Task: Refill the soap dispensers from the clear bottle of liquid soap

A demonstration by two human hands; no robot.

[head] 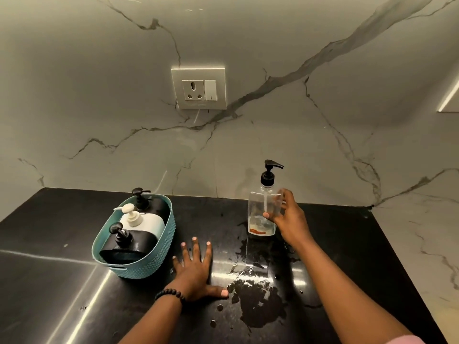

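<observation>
A clear bottle (258, 214) with a black pump top stands upright on the black counter near the wall; only a little liquid shows at its bottom. My right hand (289, 219) curls around the bottle's right side, thumb on its front. My left hand (195, 271) lies flat on the counter, fingers spread, holding nothing. To its left a teal basket (151, 259) holds three soap dispensers: a black one at the back (155, 207), a white one in the middle (146, 223) and a black one in front (126, 247).
Spilled liquid (253, 296) spreads over the counter between my hands and below the bottle. A wall socket with a switch (198, 89) sits on the marble wall above. The counter (49, 281) ends at a marble side wall on the right.
</observation>
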